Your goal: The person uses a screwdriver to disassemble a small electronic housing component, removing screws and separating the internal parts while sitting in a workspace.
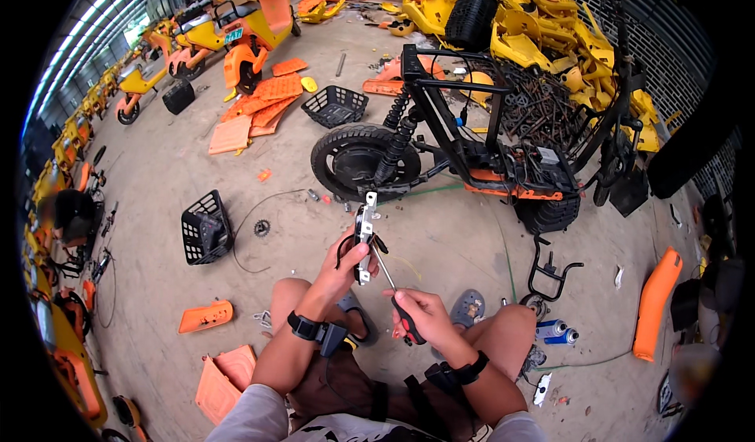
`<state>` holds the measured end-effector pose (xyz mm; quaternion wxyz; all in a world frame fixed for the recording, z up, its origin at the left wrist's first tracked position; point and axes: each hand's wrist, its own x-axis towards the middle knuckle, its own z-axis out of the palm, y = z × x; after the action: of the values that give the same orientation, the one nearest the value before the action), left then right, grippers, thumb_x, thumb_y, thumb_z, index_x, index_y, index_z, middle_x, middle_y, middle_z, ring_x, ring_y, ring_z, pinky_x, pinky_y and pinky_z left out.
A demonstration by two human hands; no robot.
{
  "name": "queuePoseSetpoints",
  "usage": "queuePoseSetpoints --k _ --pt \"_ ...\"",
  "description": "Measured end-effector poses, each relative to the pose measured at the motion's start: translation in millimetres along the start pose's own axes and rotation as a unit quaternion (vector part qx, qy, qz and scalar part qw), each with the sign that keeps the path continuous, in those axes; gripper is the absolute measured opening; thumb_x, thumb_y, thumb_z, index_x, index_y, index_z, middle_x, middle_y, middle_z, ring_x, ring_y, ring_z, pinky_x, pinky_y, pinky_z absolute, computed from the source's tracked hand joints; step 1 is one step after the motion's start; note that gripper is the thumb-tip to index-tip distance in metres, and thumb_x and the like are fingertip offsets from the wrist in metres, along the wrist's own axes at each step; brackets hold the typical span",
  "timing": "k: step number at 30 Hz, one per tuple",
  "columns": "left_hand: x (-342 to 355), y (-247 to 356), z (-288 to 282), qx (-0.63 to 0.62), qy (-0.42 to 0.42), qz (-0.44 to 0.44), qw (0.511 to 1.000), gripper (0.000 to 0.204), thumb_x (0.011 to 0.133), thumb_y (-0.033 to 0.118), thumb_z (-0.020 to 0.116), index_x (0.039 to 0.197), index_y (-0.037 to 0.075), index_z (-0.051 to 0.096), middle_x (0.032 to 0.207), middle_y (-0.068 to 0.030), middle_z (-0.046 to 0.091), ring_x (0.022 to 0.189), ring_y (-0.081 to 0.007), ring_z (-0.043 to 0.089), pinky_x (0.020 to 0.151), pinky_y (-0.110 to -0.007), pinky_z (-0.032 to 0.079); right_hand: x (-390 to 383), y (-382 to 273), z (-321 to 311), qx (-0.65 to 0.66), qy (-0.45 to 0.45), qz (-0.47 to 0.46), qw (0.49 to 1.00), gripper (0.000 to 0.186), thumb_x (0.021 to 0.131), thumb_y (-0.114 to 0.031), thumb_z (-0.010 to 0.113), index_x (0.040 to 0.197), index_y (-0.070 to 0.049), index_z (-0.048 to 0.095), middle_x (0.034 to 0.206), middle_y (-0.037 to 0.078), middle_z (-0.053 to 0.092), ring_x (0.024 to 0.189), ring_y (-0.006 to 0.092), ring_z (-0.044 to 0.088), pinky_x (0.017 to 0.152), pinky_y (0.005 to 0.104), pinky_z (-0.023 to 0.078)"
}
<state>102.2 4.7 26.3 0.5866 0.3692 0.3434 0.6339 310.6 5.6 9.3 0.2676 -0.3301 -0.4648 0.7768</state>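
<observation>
My left hand (338, 267) is closed around a silver metal part with black pieces and end tabs (366, 220), held nearly upright above my lap. A short black cable (341, 252) loops out beside it. In my right hand (429, 313) is a screwdriver (408, 322) with a red and black handle. Its thin shaft slants up and left, and the tip reaches the metal part near my left fingers. Whether the tip sits in a screw is too small to tell. Beyond my hands stands a stripped black scooter frame (452, 116) with its rear wheel (334, 159).
Black baskets (206, 230) and orange panels (271, 96) lie on the floor. Spray cans (553, 329) stand right of my knee, near a long orange panel (657, 304). Yellow panels (535, 25) are piled at the back right; scooters (255, 17) line the left.
</observation>
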Motion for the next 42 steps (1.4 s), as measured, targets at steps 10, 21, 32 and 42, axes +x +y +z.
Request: queuePoseSetpoints --k 10,21,32,42 --pt "-1 8 -6 -0.002 -0.031 0.016 0.999 0.044 0.090 0.023 0.068 0.123 0.000 0.050 0.081 -0.0035 0.054 0.069 -0.0131 0.054 0.065 -0.031 0.049 1 0 8 -0.085 0.040 -0.076 0.993 0.031 0.091 -0.018 0.069 0.114 0.002 0.066 0.075 0.000 0.061 0.058 0.0062 0.052 0.053 0.0222 0.042" --pt "-19 13 -31 -0.009 0.010 0.000 1.000 0.067 0.088 0.006 0.069 0.147 0.002 0.036 0.090 -0.0032 0.057 0.071 -0.0105 0.055 0.061 -0.026 0.046 16 5 19 -0.370 0.118 -0.246 0.888 0.035 0.086 -0.015 0.075 0.114 0.003 0.067 0.070 0.001 0.060 0.056 0.0072 0.055 0.053 0.0214 0.044" --pt "-14 8 -38 -0.028 -0.001 -0.025 0.999 0.064 0.090 0.016 0.068 0.145 0.002 0.037 0.094 -0.0023 0.056 0.074 -0.0100 0.054 0.065 -0.026 0.047 16 -2 27 -0.153 0.013 -0.068 0.986 0.029 0.095 -0.010 0.061 0.118 0.007 0.062 0.071 0.004 0.061 0.058 0.0094 0.056 0.053 0.0233 0.047" --pt "1 -10 -4 0.034 0.005 -0.053 0.998 0.053 0.097 0.035 0.057 0.139 0.007 0.041 0.089 -0.0018 0.054 0.064 -0.0094 0.058 0.055 -0.026 0.047 6 2 20 -0.096 0.040 -0.055 0.993 0.028 0.096 -0.013 0.060 0.116 0.007 0.063 0.068 0.005 0.059 0.054 0.0105 0.055 0.052 0.0239 0.046"
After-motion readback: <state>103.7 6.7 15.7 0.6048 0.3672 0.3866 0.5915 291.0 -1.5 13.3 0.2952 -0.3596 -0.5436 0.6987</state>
